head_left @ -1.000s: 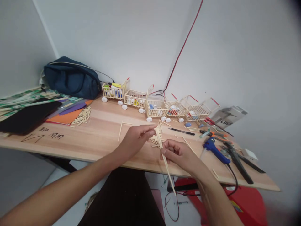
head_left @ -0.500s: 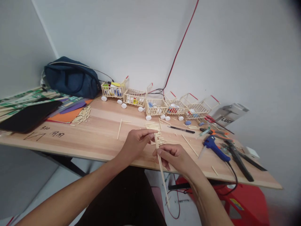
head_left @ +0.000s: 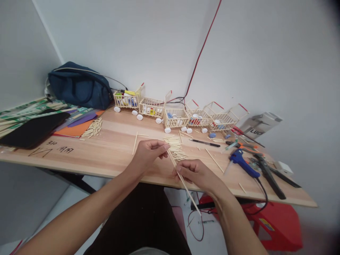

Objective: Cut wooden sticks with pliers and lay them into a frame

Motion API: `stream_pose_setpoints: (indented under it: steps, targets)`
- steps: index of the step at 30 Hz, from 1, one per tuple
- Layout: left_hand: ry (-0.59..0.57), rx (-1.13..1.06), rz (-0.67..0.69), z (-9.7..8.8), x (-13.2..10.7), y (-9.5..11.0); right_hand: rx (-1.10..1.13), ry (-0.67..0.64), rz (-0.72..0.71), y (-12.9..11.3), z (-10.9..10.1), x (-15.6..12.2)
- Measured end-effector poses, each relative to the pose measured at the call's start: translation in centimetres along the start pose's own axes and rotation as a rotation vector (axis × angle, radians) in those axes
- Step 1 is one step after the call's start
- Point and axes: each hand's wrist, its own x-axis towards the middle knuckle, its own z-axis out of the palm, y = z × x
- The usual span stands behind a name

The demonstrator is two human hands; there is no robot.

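A long thin wooden stick (head_left: 190,196) runs slantwise over the front edge of the wooden table (head_left: 111,152). My left hand (head_left: 147,154) pinches its upper end with fingers closed. My right hand (head_left: 195,173) is closed around its middle, and the lower end hangs past the table edge. Just behind my hands lies a pile of short cut sticks (head_left: 175,147).
Several small stick-built carts with white wheels (head_left: 176,118) line the wall. A blue glue gun (head_left: 243,163), pliers (head_left: 268,173) and a pen (head_left: 204,142) lie at right. A dark blue bag (head_left: 78,90), coloured paper (head_left: 77,129) and more sticks (head_left: 92,129) are at left. A red stool (head_left: 271,223) stands below.
Both hands drew back toward the table's front edge. My left hand, open-fingered a second ago, has closed on the stick's upper end, and the stick has tilted further to the right.
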Motion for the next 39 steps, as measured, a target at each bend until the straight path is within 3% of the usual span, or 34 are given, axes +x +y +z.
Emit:
stream_pose_setpoints:
  steps: [3, 5, 7, 9, 13, 16, 18, 21, 24, 28, 31, 36, 39]
  targets:
    - [0.063, 0.006, 0.002, -0.6, -0.2, -0.3, -0.076, 0.022, 0.012, 0.1, -0.5, -0.6]
    - [0.003, 0.06, -0.016, -1.3, -0.5, -0.3, -0.173, 0.034, -0.003, 0.3, -0.9, -1.2]
    - [-0.131, 0.208, -0.01, -2.0, -0.9, -0.2, -0.267, 0.01, -0.024, 0.4, -1.3, -1.8]
    - [-0.222, 0.45, 0.106, -2.3, -1.7, 0.2, -0.351, -0.047, -0.038, 0.3, -1.4, -2.3]
    - [-0.227, 0.967, 0.515, -1.6, -3.7, 1.6, -0.5, -0.131, -0.036, -0.7, -1.0, -3.3]
    - [-0.242, 1.129, 0.585, -1.0, -4.5, 2.6, -0.543, -0.155, -0.01, -1.6, -0.6, -3.8]
    - [-0.235, 1.048, 0.541, -1.1, -4.6, 2.9, -0.518, -0.162, 0.006, -1.9, -0.7, -4.0]
    - [-0.239, 0.779, 0.348, -1.8, -4.4, 2.8, -0.434, -0.159, 0.015, -1.7, -1.2, -4.1]
    - [-0.233, 0.562, 0.135, -2.3, -4.7, 2.0, -0.33, -0.159, 0.022, -0.8, -1.3, -4.0]
    - [-0.21, 0.418, -0.032, -2.1, -5.4, 0.7, -0.307, -0.128, 0.012, 0.6, -0.7, -3.8]
    - [-0.264, 0.446, -0.049, -2.0, -5.7, 0.3, -0.368, -0.092, -0.016, 0.9, -0.5, -3.9]
    - [-0.53, 0.615, 0.03, -2.3, -6.4, 0.3, -0.483, -0.066, -0.083, 0.3, -1.0, -4.4]
    - [-0.617, 0.625, 0.025, -2.3, -7.2, -0.1, -0.597, -0.114, -0.15, -0.2, -1.0, -4.5]
